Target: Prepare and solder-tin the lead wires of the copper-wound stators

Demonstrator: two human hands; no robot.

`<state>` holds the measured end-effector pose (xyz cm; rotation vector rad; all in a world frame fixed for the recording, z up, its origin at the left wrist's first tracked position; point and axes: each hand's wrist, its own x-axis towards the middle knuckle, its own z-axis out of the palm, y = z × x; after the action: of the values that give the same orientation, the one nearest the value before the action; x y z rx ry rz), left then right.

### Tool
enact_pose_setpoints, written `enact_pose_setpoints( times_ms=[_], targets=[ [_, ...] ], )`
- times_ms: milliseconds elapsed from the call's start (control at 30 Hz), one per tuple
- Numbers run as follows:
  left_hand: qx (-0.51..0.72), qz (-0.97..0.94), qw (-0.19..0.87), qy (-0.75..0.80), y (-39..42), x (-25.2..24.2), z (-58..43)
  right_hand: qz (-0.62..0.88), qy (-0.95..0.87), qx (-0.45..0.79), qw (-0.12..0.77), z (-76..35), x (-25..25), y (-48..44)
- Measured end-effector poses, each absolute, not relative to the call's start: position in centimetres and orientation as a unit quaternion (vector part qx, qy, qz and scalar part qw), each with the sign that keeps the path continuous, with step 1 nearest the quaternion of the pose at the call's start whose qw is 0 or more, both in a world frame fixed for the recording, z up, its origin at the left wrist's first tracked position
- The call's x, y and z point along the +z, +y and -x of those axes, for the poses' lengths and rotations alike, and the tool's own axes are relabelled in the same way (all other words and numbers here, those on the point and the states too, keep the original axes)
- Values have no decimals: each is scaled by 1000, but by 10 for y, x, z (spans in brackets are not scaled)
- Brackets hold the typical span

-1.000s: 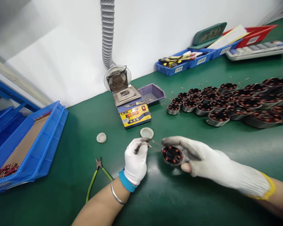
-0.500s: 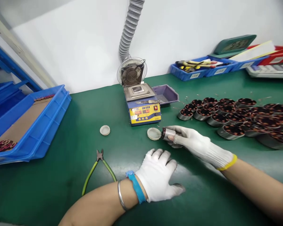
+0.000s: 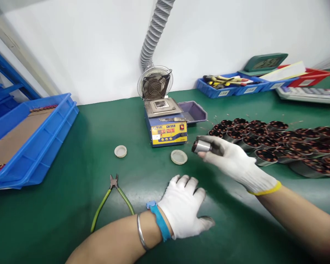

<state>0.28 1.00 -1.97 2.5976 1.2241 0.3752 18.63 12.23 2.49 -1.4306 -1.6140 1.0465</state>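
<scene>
My right hand (image 3: 225, 156), in a white glove, holds a small metal motor stator (image 3: 202, 146) on its side between thumb and fingers. Its dark wound end points left, above the table and apart from the larger round shallow dish (image 3: 178, 157). My left hand (image 3: 183, 207), gloved too, lies palm down on the green table with fingers spread and nothing in it. Left of it are green-handled cutting pliers (image 3: 114, 182), jaws apart, partly behind my forearm. Behind the dish stands a solder pot (image 3: 169, 134) with a lit red display.
Many stators (image 3: 265, 156) with copper windings stand in rows at right. A smaller dish (image 3: 120, 151) lies left. A purple tray (image 3: 194, 112) sits behind the solder pot. Blue bins (image 3: 217, 91) with tools line the wall; a blue crate (image 3: 48, 141) is at left. A grey duct (image 3: 156, 33) hangs above.
My right hand has drawn the stator up and to the right, away from the larger dish. My left hand stays flat in place. The view has shifted slightly.
</scene>
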Motion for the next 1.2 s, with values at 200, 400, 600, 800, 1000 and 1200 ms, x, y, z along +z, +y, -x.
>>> enact_pose_setpoints(
  times_ms=[200, 400, 600, 800, 1000, 1200],
  targets=[
    [137, -886, 133, 423, 10, -21, -4, 485, -858, -11, 167, -184, 16, 124],
    [145, -884, 139, 423, 11, -23, -4, 463, -873, -45, 146, -185, 13, 125],
    [143, -889, 120, 417, 10, -26, -4, 543, -813, -70, 200, -166, 74, 154],
    [147, -889, 107, 420, 13, -33, -4, 538, -817, -53, 202, -100, 154, 228],
    [145, -894, 98, 413, 18, -39, -3, 532, -830, -17, 169, -57, 150, 275],
    [150, -893, 100, 412, 19, -40, -2, 589, -786, 46, 183, -65, 163, 292]
  ],
)
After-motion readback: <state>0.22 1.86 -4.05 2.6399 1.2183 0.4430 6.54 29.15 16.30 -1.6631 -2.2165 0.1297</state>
